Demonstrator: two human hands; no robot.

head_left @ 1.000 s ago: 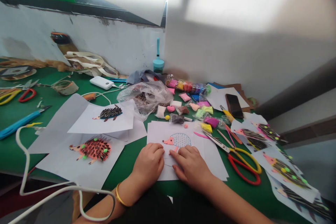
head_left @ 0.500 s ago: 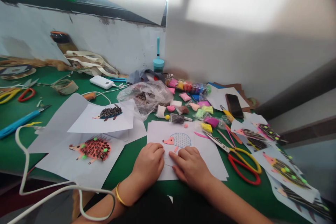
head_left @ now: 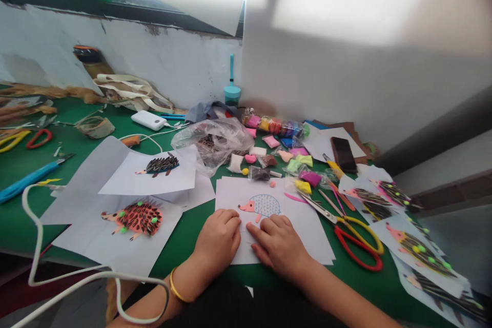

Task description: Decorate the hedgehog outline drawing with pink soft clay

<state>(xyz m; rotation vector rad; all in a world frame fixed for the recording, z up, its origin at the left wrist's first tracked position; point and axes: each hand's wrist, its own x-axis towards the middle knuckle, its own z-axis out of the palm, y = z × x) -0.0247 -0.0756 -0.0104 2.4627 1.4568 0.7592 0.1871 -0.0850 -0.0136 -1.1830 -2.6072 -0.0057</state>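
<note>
On a stack of white paper (head_left: 307,236) lies a hedgehog picture (head_left: 265,205) with a pink clay face, a pink foot and a blue-outlined, patterned body. My left hand (head_left: 220,236) rests on the paper's lower left, fingers curled and thumb pressed against them; anything inside the grip is hidden. To the right, my right hand (head_left: 282,240) lies on the sheet just under the hedgehog, index finger stretched out and the others loosely bent. A small pink clay ball (head_left: 272,183) sits above the picture. Red-and-yellow scissors (head_left: 357,238) lie right of my right hand.
Several clay packets (head_left: 271,141) and a plastic bag (head_left: 215,141) of dark seeds lie beyond the paper. Finished hedgehog pictures flank it, one (head_left: 134,218) at left. A white cable (head_left: 92,277) loops over my left forearm. A phone (head_left: 343,155) lies at right.
My hands stay almost still; my right index finger has shifted very slightly left. At the far left edge, a blurred brownish shape, possibly another person's hand, now covers the dark round item.
</note>
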